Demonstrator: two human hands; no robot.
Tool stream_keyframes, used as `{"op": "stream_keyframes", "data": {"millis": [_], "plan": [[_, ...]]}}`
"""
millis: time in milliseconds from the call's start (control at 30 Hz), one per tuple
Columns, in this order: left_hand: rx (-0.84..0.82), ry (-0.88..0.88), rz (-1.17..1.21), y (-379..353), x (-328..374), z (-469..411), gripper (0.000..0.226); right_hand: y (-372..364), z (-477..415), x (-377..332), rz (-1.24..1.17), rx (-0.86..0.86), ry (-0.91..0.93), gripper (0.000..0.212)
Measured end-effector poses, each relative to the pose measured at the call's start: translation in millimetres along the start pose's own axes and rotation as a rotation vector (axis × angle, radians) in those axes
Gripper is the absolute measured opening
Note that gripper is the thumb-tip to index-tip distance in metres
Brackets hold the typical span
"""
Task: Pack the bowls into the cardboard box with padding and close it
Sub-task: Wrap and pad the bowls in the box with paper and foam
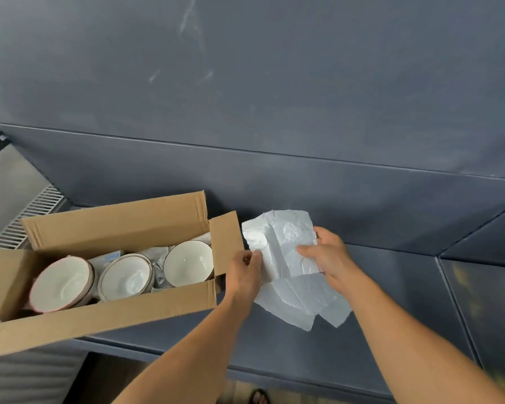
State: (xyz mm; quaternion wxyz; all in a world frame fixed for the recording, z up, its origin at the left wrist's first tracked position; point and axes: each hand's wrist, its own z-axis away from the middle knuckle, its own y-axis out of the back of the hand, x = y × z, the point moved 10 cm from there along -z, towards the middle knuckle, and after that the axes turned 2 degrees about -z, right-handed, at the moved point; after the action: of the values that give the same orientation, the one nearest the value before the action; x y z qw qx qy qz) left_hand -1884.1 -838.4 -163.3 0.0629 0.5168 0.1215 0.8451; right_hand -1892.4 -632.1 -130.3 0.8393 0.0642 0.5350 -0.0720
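One grey-blue counter (391, 258), filling most of the view. One cardboard box (114, 223) on it at 8 o'clock, top open, four flaps out: long ones at 12 and 6, short ones at 9 and 3.

One sheet of crumpled white paper (277, 237) just beside the box at its 3 o'clock, lower part hanging in folds. Single or double sheet: not resolvable.

Three white bowls inside the box, in a row from 9 to 3, all tilted toward the camera: pink-rimmed bowl (60, 284), middle bowl (126, 277), end bowl (188, 263), the last two dark-rimmed.

Two bare hands, both on the paper. Left hand (244, 272) at the sheet's 9 o'clock edge, thumb and fingers pinching it, close to the short flap. Right hand (324, 252) at the 3 o'clock side, fingers curled over the sheet.

Some white padding (155, 255) wedged between the bowls; piece count unclear.
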Motion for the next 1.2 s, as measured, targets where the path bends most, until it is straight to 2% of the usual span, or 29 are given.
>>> {"op": "stream_keyframes", "data": {"millis": [167, 300, 400, 567, 633, 700, 867, 1200], "plan": [[0.125, -0.064, 0.086, 58, 18, 0, 0.014, -37, -1, -23, 0.009, -0.040, 0.036, 0.033], [0.210, -0.065, 0.100, 112, 9, -3, 0.014, -83, -10, -25, 0.028, -0.087, 0.032, 0.012], [0.266, -0.056, 0.105, 153, -4, -4, 0.015, -124, -17, -24, 0.128, -0.089, 0.060, 0.018], [0.319, 0.005, 0.126, 218, -33, -10, 0.003, -198, -16, -16, 0.238, -0.188, 0.093, 0.015], [0.348, 0.012, 0.164, 245, -41, -13, 0.007, -226, -15, -12, 0.261, -0.229, 0.095, 0.015], [0.406, 0.030, 0.195, 274, -51, -15, 0.003, -255, -14, -5, 0.268, -0.274, 0.079, 0.016], [0.514, 0.059, 0.165, 336, -73, -23, 0.017, -319, -11, 11, 0.291, -0.348, 0.029, 0.013], [0.591, 0.109, 0.144, 429, -98, -44, 0.002, -416, -19, 24, 0.262, -0.370, -0.019, 0.012]]}}
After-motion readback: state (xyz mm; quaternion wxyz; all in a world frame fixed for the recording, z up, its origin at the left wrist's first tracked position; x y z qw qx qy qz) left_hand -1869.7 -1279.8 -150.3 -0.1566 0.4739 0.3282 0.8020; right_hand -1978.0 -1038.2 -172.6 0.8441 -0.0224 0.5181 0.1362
